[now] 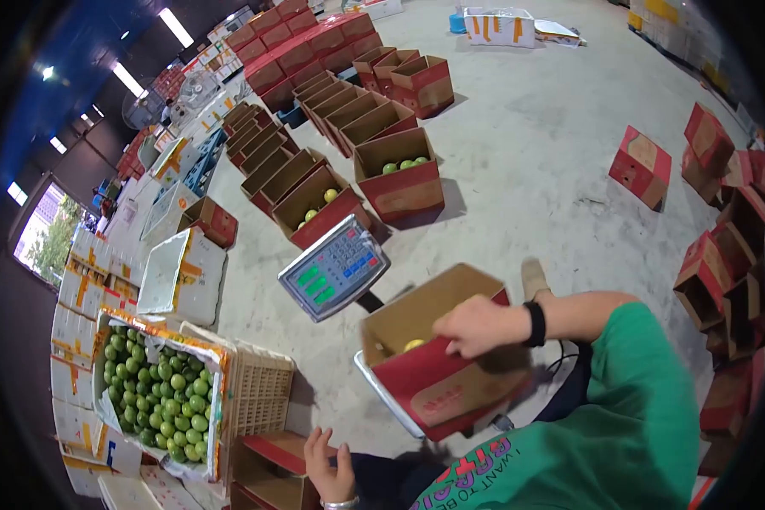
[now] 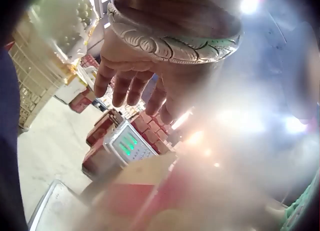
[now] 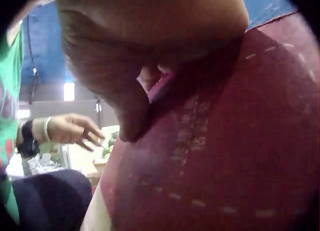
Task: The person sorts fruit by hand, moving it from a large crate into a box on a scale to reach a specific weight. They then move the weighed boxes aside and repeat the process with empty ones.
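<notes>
A red and brown cardboard box (image 1: 463, 382), its top open, stands tilted on the platform (image 1: 382, 395) of a weighing scale, with a yellow fruit (image 1: 414, 345) inside. My right hand (image 1: 478, 325) grips the box's upper edge; in the right wrist view the thumb (image 3: 132, 118) lies against the red outer face. The left hand (image 1: 330, 466) holds nothing, its fingers loosely spread low in the head view, beside another open carton (image 1: 272, 484). Above the platform, the scale's display (image 1: 335, 267) shows green digits.
At left, a white foam box (image 1: 221, 408) of green round fruits (image 1: 157, 391) sits by a cream plastic crate (image 1: 259, 387). Beyond the scale stand rows of open cartons (image 1: 399, 191), some with fruit. More red cartons (image 1: 722, 272) lie at right on the concrete floor (image 1: 535, 170).
</notes>
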A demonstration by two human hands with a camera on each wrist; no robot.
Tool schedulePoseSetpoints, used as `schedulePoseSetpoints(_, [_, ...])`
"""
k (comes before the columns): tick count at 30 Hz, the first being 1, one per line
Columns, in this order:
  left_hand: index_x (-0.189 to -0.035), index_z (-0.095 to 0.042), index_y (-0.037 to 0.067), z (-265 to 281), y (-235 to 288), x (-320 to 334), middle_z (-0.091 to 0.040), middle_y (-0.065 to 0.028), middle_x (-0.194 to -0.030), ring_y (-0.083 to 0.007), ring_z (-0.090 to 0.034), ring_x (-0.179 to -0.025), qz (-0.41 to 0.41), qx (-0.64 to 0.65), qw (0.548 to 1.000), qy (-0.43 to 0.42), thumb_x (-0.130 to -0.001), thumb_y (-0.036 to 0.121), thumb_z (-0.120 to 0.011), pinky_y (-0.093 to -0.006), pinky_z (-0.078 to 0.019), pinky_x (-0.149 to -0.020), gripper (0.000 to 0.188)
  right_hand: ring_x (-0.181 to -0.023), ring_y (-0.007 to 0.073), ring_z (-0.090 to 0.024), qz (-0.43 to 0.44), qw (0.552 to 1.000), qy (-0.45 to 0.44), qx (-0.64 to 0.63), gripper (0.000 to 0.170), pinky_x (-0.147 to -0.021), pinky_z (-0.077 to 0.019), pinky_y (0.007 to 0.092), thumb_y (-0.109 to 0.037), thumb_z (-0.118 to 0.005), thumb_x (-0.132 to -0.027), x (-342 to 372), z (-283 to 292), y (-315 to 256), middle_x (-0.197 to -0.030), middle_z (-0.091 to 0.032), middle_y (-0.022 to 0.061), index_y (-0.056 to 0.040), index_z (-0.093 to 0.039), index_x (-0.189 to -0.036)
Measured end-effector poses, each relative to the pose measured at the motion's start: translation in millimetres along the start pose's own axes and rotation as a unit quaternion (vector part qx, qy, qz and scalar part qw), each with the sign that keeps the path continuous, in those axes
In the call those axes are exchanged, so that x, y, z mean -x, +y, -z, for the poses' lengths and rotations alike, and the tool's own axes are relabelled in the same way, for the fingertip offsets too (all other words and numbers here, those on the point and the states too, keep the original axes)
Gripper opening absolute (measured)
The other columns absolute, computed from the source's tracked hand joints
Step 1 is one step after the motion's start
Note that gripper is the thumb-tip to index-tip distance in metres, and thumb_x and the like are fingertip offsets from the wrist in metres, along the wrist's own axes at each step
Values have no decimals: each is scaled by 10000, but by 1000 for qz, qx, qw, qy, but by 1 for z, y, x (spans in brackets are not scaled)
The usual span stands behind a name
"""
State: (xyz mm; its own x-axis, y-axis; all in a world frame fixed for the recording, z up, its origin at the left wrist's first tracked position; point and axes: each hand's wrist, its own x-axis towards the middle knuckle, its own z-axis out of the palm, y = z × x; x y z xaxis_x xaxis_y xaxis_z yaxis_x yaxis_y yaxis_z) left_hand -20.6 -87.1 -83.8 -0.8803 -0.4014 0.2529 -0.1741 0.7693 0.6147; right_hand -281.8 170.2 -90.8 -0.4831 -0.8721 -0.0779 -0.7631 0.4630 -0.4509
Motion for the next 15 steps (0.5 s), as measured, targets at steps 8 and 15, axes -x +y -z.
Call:
schedulePoseSetpoints(8, [-1072, -599, 2, -47, -55, -30, -600, -176, -1057, -321, -573, -994, 16, 1, 998, -56, -828, 79, -618, -378, -451, -868, 256, -798, 344, -625, -268, 961, 29, 60, 307, -698, -497, 435, -293, -650, -664, 3, 109, 163, -797, -646, 167, -39, -651, -838])
schedulePoseSetpoints(15, [-1068, -600, 9, -67, -65, -67, -599, -186, -1052, -349, -568, -983, 50, -42, 994, -85, -831, 141, -615, -386, -451, -867, 272, -787, 349, -622, -299, 903, 232, 202, 171, -679, -489, 440, -209, -649, -745, -46, 110, 324, -774, -637, 160, -62, -594, -811])
